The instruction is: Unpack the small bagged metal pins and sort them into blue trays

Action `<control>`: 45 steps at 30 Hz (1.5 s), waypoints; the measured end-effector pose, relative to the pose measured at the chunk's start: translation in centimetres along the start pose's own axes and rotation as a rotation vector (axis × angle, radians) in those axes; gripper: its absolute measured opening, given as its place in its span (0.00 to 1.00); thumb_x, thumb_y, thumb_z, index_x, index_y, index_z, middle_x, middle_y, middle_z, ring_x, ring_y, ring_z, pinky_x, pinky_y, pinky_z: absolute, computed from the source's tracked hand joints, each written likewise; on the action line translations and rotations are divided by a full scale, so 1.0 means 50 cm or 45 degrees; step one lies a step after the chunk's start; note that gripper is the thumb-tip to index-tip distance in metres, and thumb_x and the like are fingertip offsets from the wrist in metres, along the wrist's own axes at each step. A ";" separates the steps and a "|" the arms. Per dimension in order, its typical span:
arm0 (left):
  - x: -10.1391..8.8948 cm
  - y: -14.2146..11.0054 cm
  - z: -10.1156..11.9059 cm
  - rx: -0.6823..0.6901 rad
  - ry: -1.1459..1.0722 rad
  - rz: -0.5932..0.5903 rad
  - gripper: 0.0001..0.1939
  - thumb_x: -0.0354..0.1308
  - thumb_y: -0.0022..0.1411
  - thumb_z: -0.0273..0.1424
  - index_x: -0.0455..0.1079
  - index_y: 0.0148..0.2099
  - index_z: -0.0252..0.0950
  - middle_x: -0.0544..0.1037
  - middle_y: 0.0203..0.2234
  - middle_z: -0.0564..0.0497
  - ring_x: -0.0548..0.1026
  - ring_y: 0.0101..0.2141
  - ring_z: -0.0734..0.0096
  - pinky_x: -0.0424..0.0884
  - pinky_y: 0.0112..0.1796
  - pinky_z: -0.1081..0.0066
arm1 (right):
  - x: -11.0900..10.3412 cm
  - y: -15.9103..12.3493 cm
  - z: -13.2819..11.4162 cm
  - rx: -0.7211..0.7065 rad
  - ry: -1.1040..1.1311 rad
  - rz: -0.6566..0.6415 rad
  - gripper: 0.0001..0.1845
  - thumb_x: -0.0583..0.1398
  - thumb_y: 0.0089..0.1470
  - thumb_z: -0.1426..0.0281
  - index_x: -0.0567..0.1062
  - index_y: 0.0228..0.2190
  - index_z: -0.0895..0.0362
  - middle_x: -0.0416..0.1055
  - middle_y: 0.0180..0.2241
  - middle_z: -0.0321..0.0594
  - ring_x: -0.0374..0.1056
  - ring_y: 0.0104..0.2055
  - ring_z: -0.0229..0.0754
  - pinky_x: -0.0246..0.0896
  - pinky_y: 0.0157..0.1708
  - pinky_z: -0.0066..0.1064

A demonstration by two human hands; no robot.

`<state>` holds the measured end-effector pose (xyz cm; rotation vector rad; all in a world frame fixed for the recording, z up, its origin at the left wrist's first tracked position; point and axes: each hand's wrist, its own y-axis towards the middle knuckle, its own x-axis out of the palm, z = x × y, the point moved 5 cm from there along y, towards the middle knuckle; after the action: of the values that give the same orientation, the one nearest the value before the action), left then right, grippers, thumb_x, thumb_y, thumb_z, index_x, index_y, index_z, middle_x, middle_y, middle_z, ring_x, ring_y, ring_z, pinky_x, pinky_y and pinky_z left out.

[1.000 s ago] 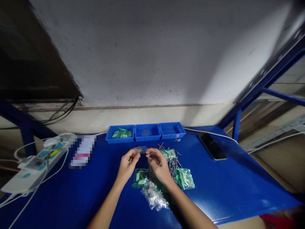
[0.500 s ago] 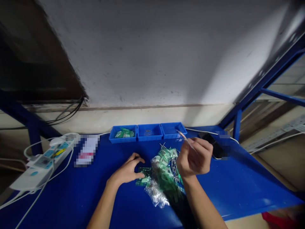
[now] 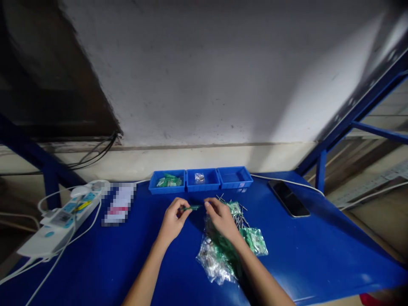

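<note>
Both hands meet over the blue table point(image 3: 306, 250), pinching the two ends of a small green packet point(image 3: 193, 208). My left hand point(image 3: 173, 221) grips its left end with thumb and fingers closed. My right hand point(image 3: 221, 217) grips the right end the same way. Under and right of my right wrist lies a heap of green packets and clear plastic bags point(image 3: 223, 253), with several thin metal pins point(image 3: 239, 216) beside them.
Three small blue bins stand in a row at the back: the left bin point(image 3: 168, 181) holds green packets, the middle bin point(image 3: 203, 179) a clear bag, the right bin point(image 3: 234, 177) looks bare. A phone point(image 3: 288, 198) lies to the right, a white power strip point(image 3: 60, 214) with cables to the left.
My right hand came back from the bins on the right to the middle. My left hand lifted a green packet off the heap, and both hands now pinch it. A clear bag now lies in the middle bin.
</note>
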<state>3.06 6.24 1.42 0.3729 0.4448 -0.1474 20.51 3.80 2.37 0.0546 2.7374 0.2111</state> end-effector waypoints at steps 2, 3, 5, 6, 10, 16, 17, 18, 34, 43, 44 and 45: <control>0.008 -0.005 0.009 0.141 -0.015 0.065 0.04 0.52 0.59 0.26 0.65 0.31 0.36 0.67 0.34 0.49 0.70 0.36 0.71 0.67 0.35 0.73 | 0.025 -0.007 0.006 0.105 0.308 -0.077 0.20 0.50 0.57 0.55 0.72 0.36 0.57 0.67 0.22 0.36 0.64 0.25 0.38 0.57 0.27 0.29; 0.015 -0.008 0.013 0.206 0.004 0.077 0.05 0.51 0.59 0.25 0.66 0.30 0.36 0.67 0.36 0.48 0.70 0.39 0.69 0.67 0.39 0.71 | 0.034 -0.008 0.009 0.128 0.418 -0.073 0.19 0.52 0.56 0.55 0.72 0.34 0.58 0.67 0.23 0.35 0.64 0.25 0.37 0.56 0.27 0.28; 0.029 -0.015 0.018 0.297 0.077 0.086 0.07 0.51 0.59 0.23 0.68 0.30 0.36 0.65 0.41 0.47 0.69 0.43 0.67 0.66 0.44 0.67 | 0.044 -0.009 0.017 0.143 0.551 -0.005 0.17 0.57 0.52 0.56 0.70 0.33 0.58 0.65 0.23 0.34 0.61 0.24 0.35 0.55 0.25 0.27; 0.036 -0.018 0.019 0.318 0.112 0.088 0.08 0.51 0.58 0.22 0.69 0.30 0.37 0.64 0.44 0.47 0.68 0.44 0.67 0.65 0.46 0.66 | 0.045 -0.009 0.023 0.147 0.583 0.048 0.16 0.59 0.51 0.58 0.69 0.35 0.58 0.65 0.23 0.33 0.60 0.23 0.34 0.54 0.24 0.26; 0.059 -0.024 0.019 0.288 0.154 0.058 0.09 0.51 0.59 0.23 0.71 0.33 0.39 0.60 0.49 0.47 0.68 0.45 0.67 0.66 0.47 0.65 | 0.027 -0.010 0.038 0.120 0.568 0.253 0.23 0.60 0.48 0.65 0.63 0.47 0.57 0.64 0.25 0.31 0.60 0.24 0.34 0.55 0.25 0.26; 0.085 -0.024 0.017 0.087 0.027 -0.028 0.08 0.55 0.58 0.33 0.71 0.40 0.40 0.62 0.47 0.45 0.67 0.43 0.64 0.67 0.43 0.66 | -0.006 -0.011 0.017 -0.102 0.228 0.311 0.07 0.55 0.51 0.72 0.71 0.34 0.57 0.70 0.30 0.39 0.65 0.32 0.39 0.61 0.34 0.31; 0.087 -0.023 0.013 0.042 -0.034 -0.031 0.10 0.54 0.59 0.36 0.71 0.40 0.39 0.64 0.44 0.45 0.68 0.42 0.64 0.67 0.42 0.67 | -0.010 -0.013 0.010 -0.170 0.159 0.328 0.07 0.54 0.51 0.74 0.71 0.32 0.57 0.69 0.31 0.39 0.65 0.33 0.40 0.61 0.35 0.32; 0.087 -0.023 0.007 -0.014 -0.117 -0.024 0.13 0.51 0.61 0.40 0.71 0.39 0.38 0.66 0.40 0.46 0.68 0.39 0.66 0.67 0.39 0.68 | -0.011 -0.016 0.004 -0.236 0.085 0.339 0.08 0.54 0.50 0.76 0.71 0.31 0.56 0.69 0.31 0.39 0.65 0.35 0.40 0.60 0.36 0.32; 0.056 -0.020 0.015 0.327 0.018 0.315 0.06 0.54 0.59 0.27 0.72 0.36 0.37 0.70 0.34 0.50 0.71 0.33 0.72 0.67 0.33 0.74 | 0.015 -0.015 0.017 -0.003 0.147 0.216 0.19 0.55 0.53 0.56 0.74 0.25 0.58 0.62 0.25 0.37 0.60 0.30 0.40 0.57 0.32 0.31; 0.093 -0.020 0.027 0.244 0.047 0.055 0.11 0.51 0.61 0.33 0.72 0.42 0.36 0.70 0.38 0.46 0.70 0.41 0.66 0.65 0.45 0.65 | -0.007 -0.017 0.003 -0.213 0.070 0.298 0.16 0.54 0.54 0.64 0.75 0.39 0.58 0.71 0.22 0.36 0.60 0.21 0.36 0.54 0.23 0.27; 0.093 -0.019 0.021 0.164 -0.035 0.037 0.14 0.48 0.63 0.37 0.72 0.41 0.35 0.72 0.34 0.47 0.70 0.39 0.65 0.66 0.43 0.65 | -0.007 -0.020 -0.001 -0.264 0.018 0.301 0.16 0.54 0.53 0.66 0.76 0.40 0.57 0.73 0.26 0.38 0.63 0.23 0.38 0.57 0.25 0.28; 0.091 -0.018 0.013 0.083 -0.144 0.044 0.19 0.44 0.65 0.41 0.71 0.38 0.34 0.73 0.31 0.47 0.71 0.35 0.66 0.66 0.40 0.67 | -0.008 -0.022 -0.005 -0.313 -0.028 0.308 0.16 0.53 0.53 0.69 0.76 0.40 0.56 0.75 0.30 0.39 0.66 0.26 0.40 0.59 0.28 0.29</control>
<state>7.17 4.89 -0.34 0.4336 0.3221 -0.1489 20.76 2.66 2.57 0.3184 2.6563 0.6081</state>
